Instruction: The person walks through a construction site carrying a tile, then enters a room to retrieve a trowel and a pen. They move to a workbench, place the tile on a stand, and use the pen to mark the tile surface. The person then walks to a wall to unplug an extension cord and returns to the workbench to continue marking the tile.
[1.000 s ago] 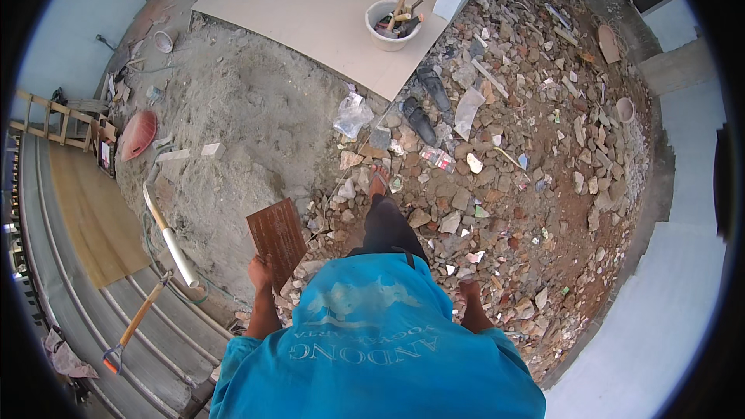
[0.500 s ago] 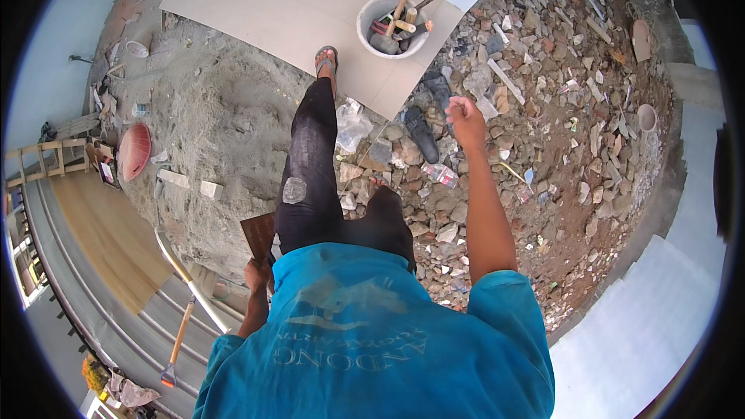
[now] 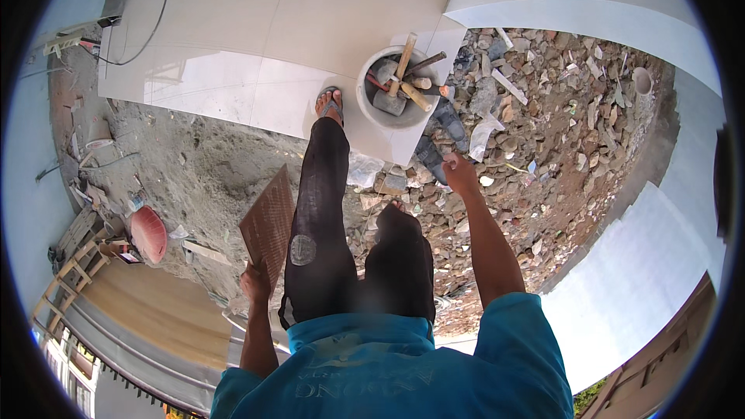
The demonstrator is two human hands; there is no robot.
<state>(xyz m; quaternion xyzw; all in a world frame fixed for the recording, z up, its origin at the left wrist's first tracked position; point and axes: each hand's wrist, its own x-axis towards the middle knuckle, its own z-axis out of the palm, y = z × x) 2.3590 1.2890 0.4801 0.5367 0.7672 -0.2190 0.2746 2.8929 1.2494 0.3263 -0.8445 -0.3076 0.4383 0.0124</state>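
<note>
My left hand (image 3: 254,283) is closed on the lower edge of a flat brown tile (image 3: 269,221), which hangs tilted beside my left leg. My right hand (image 3: 459,172) hovers over the rubble with its fingers curled in and nothing visible in them. Just beyond it lies a pair of dark shoes (image 3: 431,157). A pale bucket (image 3: 362,93) stands near the corner of the tiled floor (image 3: 310,15). Inside it are a mallet (image 3: 390,102) with a wooden handle and other handled tools. My sandalled left foot (image 3: 329,101) is on the tiles beside the bucket.
Broken stones and rubble (image 3: 555,132) spread to the right, with grey sand (image 3: 202,155) to the left. The tiled floor's edge is raised above both. A red basin (image 3: 148,234) and a wooden frame (image 3: 62,287) stand far left. A black cable (image 3: 161,12) crosses the tiles.
My body has moved forward, so the bucket and tiled floor appear nearer. The brown tile has swung forward and shows more of its face. My right hand stays curled, now closer to the shoes.
</note>
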